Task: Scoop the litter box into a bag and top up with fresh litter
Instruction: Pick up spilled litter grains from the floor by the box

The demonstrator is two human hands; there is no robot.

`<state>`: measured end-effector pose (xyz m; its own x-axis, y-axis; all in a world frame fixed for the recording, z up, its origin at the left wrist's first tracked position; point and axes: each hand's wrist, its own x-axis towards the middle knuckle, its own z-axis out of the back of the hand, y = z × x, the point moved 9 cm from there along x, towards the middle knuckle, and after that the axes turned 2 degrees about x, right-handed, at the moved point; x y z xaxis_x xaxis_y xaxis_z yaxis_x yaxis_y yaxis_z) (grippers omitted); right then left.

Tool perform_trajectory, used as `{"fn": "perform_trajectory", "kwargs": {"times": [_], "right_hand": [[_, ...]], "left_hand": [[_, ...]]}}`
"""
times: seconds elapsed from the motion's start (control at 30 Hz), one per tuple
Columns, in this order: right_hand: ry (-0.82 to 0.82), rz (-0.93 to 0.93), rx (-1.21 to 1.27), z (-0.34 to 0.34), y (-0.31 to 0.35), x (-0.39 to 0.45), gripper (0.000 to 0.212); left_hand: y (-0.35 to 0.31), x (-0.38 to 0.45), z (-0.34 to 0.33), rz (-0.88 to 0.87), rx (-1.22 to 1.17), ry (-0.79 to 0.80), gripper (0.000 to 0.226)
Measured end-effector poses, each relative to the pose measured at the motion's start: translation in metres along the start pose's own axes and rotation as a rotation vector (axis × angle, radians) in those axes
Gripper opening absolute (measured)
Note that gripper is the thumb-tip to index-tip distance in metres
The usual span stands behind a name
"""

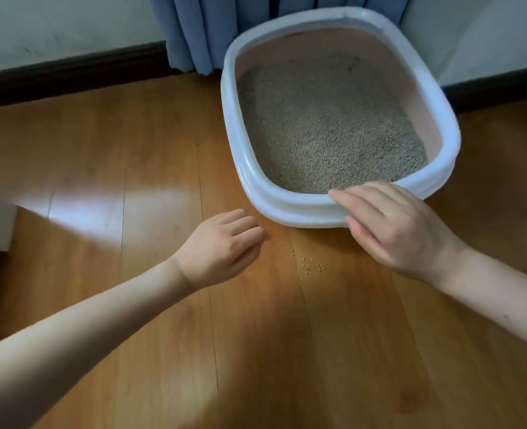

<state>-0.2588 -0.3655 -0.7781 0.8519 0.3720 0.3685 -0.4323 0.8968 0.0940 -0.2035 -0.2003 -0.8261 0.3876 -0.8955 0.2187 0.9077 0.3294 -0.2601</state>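
A wooden floor [132,150] carries a white litter box [290,209] that sits against a blue curtain [200,29], its bed covered in grey-beige litter [327,125]. The box lies ahead of both hands. The right hand [392,230] rests on the near rim with fingers straight, gripping nothing. The left hand [222,246] hovers over the floor just beside the box's near corner, fingers loosely curled and empty. A few spilled grains [310,266] lie on the floor between the hands.
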Motion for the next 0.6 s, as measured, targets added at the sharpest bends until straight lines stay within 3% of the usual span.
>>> {"fn": "perform_trajectory", "kwargs": {"times": [0.1,0.17,0.3,0.4,0.5,0.6], "right_hand": [[0.018,-0.056,0.167,-0.007,0.010,-0.008,0.031],[0.037,-0.193,0.428,-0.016,0.014,-0.017,0.027],[0.217,-0.834,1.213,-0.076,0.013,-0.049,0.021],[0.392,-1.366,1.790,-0.117,0.031,-0.083,0.040],[0.316,-1.612,2.020,-0.126,0.038,-0.096,0.051],[0.214,-1.680,2.066,-0.130,0.037,-0.103,0.052]], "left_hand": [[0.010,-0.008,-0.034,0.114,-0.040,0.073,0.017],[0.017,-0.011,-0.053,0.194,-0.062,0.119,0.018],[0.027,-0.005,-0.081,0.264,-0.095,0.196,0.025],[0.034,0.005,-0.092,0.321,-0.120,0.203,0.013],[0.036,0.012,-0.097,0.380,-0.135,0.184,0.011],[0.031,0.017,-0.096,0.376,-0.120,0.147,0.003]]}}
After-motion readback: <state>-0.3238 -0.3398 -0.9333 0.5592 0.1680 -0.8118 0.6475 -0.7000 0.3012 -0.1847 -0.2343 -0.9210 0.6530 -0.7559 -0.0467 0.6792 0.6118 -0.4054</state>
